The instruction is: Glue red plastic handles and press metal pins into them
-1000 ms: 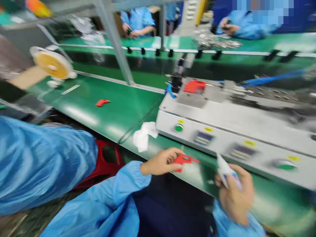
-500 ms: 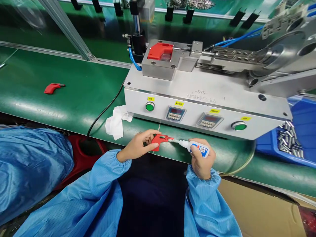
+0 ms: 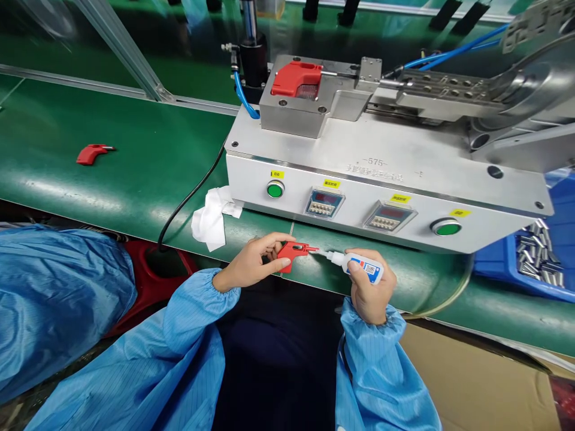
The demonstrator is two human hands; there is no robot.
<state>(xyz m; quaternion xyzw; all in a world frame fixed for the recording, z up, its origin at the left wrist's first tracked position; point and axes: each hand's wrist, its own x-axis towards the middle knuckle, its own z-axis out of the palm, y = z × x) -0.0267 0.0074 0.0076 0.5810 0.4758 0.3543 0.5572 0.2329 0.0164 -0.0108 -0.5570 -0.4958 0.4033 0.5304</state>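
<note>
Pinching the red part (image 3: 291, 254) between thumb and fingers of the left grip (image 3: 251, 261), just over the near edge of the green table (image 3: 153, 143), with the pronged end turned rightward. Clamping the small white bottle (image 3: 365, 269) in the right grip (image 3: 372, 293), tipped almost level, with its nozzle (image 3: 333, 257) right up by the prongs; cannot tell whether touching or just beside. Judging by that, probably in the middle of dispensing, not past it; can make out no drop or bead, so cannot say how much is done there. Can see no metal rod in the held piece, unlike in the second red part (image 3: 91, 154), lying well to the left on the table and apparently further along. Can see a third red part (image 3: 296, 78) seated in the metal block (image 3: 291, 115) on the machine (image 3: 350, 179), lined up with a rod (image 3: 339, 75), perhaps partway through assembly. Judging from those two, still lacking a rod in the held piece, with loose metal cylinders (image 3: 539, 257) lying in the blue bin (image 3: 498, 263), well apart from both hands
</note>
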